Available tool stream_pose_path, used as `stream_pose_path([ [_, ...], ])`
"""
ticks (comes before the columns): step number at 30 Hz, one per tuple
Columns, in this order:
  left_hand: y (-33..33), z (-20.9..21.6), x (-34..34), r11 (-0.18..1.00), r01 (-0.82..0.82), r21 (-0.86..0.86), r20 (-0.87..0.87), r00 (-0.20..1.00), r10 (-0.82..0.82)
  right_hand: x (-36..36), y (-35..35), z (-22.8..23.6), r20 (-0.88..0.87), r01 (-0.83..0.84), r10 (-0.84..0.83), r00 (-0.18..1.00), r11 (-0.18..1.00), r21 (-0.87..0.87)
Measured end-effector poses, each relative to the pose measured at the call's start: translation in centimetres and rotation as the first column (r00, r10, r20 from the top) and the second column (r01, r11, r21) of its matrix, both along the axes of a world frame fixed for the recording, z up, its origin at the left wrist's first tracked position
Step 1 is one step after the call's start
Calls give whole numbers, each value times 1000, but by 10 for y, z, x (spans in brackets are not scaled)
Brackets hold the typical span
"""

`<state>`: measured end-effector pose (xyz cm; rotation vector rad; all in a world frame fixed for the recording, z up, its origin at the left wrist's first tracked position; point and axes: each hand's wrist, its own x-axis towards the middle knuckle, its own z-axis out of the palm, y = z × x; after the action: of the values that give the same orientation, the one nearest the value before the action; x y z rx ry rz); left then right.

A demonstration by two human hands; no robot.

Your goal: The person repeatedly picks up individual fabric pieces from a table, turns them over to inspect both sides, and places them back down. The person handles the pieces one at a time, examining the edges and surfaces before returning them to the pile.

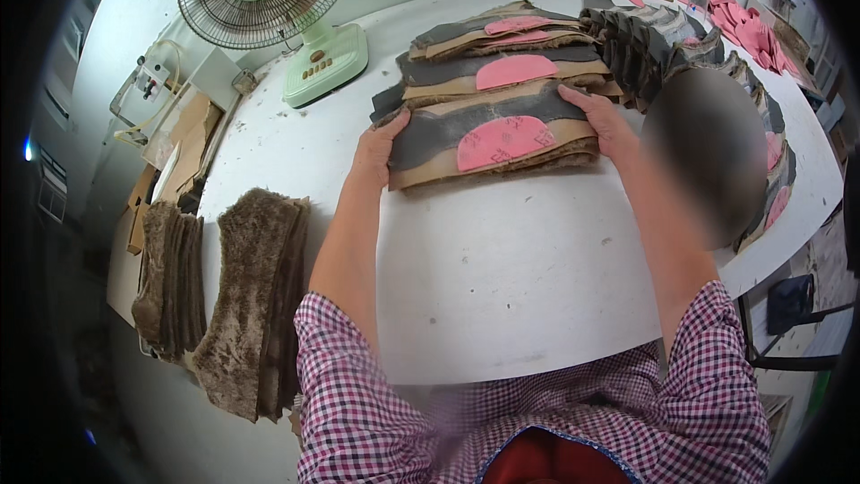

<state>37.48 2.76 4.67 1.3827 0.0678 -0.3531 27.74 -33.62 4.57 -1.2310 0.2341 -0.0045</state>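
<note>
Both my hands hold the ends of a stack of fur-backed cut pieces [430,134], grey and tan on top with brown fur at the lower edge. A pink half-round patch [507,142] lies on the top piece. My left hand [380,147] closes round the left end, thumb on top. At the far right corner, my right hand [602,120] grips the stack the same way. Just beyond lie more such pieces, a middle stack [448,73] and a far stack [457,31], both with pink patches. The fingers under the stack are hidden.
Piles of brown fur pieces [242,296] lie at the table's left edge. A pale green fan [324,63] stands at the far left. On the right, a curved row of dark pieces [632,49] runs beside pink scraps [743,27]. A blurred dark oval hides part of that side.
</note>
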Motion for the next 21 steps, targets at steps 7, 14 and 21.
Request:
stream_pose_path([
  [7,18,10,-100,997,-75,29,-6,997,75,-81,20,19,-17,71,-74,997,984,-164],
  [14,47,27,-190,991,-72,114,41,997,68,-176,41,20,-82,-22,-9,997,926,-377],
  [21,50,59,-147,709,-377,596,641,755,-137,-211,56,36,384,369,-163,909,-117,-922],
])
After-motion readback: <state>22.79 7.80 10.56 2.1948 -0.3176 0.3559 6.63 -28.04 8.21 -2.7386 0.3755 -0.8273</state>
